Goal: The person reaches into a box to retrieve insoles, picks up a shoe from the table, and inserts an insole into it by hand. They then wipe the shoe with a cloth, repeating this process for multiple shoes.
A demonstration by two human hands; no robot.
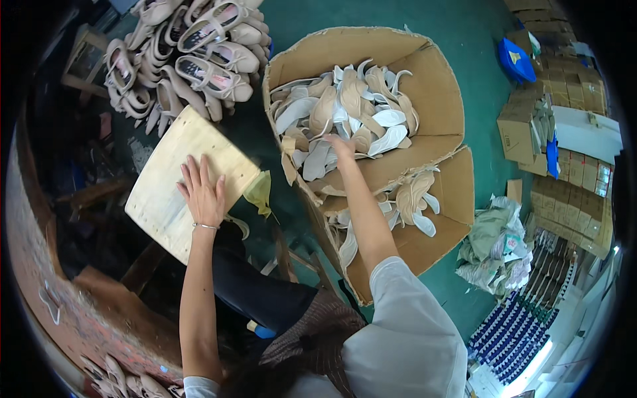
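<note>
Cardboard box [424,73] full of pale insoles [352,109], right hand [342,147] reaching in.
Fingers touch the heap (grip unclear); insoles point every way. Left hand [202,192] lies flat, released, on the plywood board [166,166], whose long axis runs diagonally.

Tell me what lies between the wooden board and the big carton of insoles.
In the head view, a yellowish rag on green floor lies between the wooden board and the carton.
</note>
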